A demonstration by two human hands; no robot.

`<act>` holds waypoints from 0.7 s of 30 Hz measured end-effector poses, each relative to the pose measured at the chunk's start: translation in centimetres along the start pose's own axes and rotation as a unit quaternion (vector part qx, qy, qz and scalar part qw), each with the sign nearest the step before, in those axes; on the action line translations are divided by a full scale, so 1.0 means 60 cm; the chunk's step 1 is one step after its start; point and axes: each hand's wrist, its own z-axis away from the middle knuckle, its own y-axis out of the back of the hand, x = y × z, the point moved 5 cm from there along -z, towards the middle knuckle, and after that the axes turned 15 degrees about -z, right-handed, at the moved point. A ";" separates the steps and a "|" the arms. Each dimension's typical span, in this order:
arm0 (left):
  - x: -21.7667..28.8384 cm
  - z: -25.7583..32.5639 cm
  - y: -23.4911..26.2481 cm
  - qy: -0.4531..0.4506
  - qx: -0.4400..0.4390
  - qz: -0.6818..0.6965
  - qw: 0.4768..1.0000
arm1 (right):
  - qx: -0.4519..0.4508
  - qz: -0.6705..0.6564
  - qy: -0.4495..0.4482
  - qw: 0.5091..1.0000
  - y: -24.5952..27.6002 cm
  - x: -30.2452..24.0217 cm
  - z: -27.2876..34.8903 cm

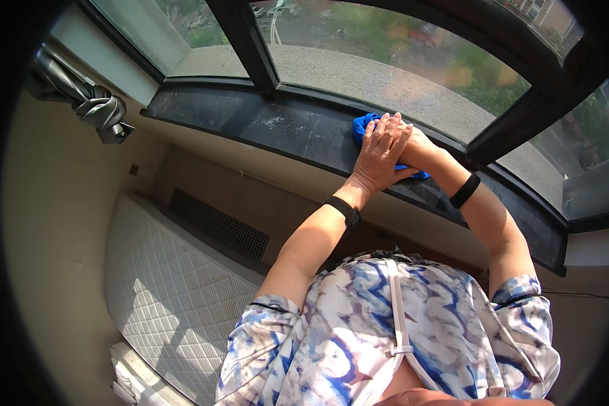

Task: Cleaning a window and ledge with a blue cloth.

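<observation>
A bunched blue cloth (361, 130) lies on the dark windowsill (304, 128), close to the window frame. My right hand (418, 147) presses down on the cloth, its fingers mostly hidden. Across the back of it rests my left hand (380, 157), flat, with the fingers stretched out and somewhat apart. More of the cloth shows below the two hands. Pale smudges mark the sill to the left of them.
Dark-framed window panes (399, 74) rise behind the sill. A knotted grey curtain (101, 111) hangs at the far left. Below the sill, a quilted white mattress (176, 304) leans near a dark perforated panel (216, 223). Thin cables (575, 294) run at the lower right.
</observation>
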 end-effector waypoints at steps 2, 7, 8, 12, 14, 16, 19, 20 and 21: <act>-0.003 0.001 -0.003 -0.003 -0.018 0.016 1.000 | -0.060 0.297 0.081 0.950 -0.014 -0.050 0.014; -0.009 0.001 -0.022 -0.024 -0.059 0.083 0.995 | -0.094 0.337 0.042 0.936 0.002 -0.100 0.054; -0.007 -0.001 -0.025 -0.037 -0.073 0.085 0.993 | -0.074 0.299 0.044 0.950 0.008 -0.099 0.063; -0.002 -0.006 -0.033 -0.056 -0.145 0.099 0.983 | -0.006 0.281 -0.002 0.960 0.014 -0.105 0.116; -0.006 -0.002 -0.034 -0.062 -0.128 0.073 0.987 | 0.039 0.277 0.000 0.960 0.011 -0.111 0.155; -0.007 0.002 -0.035 -0.068 -0.116 0.052 0.990 | 0.101 0.264 -0.019 0.959 0.011 -0.137 0.193; -0.002 -0.003 -0.034 -0.076 -0.115 0.029 0.990 | 0.172 0.305 -0.050 0.935 0.024 -0.116 0.263; -0.001 -0.002 -0.036 -0.078 -0.127 0.028 0.988 | 0.183 0.347 -0.039 0.919 0.024 -0.117 0.277; -0.001 -0.001 -0.038 -0.079 -0.139 0.026 0.987 | 0.185 0.345 -0.041 0.919 0.024 -0.113 0.282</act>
